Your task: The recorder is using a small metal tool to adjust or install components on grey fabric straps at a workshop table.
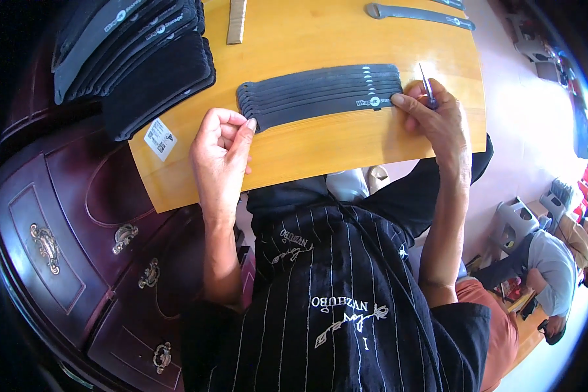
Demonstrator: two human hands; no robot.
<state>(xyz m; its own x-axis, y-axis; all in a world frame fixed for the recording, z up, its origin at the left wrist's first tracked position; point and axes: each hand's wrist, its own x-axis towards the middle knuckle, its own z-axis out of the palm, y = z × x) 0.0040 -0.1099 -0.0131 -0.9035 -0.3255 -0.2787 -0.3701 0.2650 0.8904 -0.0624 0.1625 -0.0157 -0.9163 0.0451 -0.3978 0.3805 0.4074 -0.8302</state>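
A fanned row of dark grey fabric straps [313, 98] with rounded ends lies across the yellow wooden table [307, 32] in front of me. My left hand [220, 147] is closed in a pinch at the rounded left end of the nearest strap. At the other end, the thumb of my right hand [445, 124] presses on the near right corner of the row. That same hand grips a slim, pointed metal tool [427, 85], its tip aimed up and away from the straps. Fingers hide its lower part, so its exact kind is unclear.
Piles of black straps [157, 85] sit at the table's left, beside a white label [160, 138]. A tan strip [236, 23] and loose grey straps [424, 14] lie farther back. Dark drawers [59, 235] stand left; people [549, 268] sit at the right.
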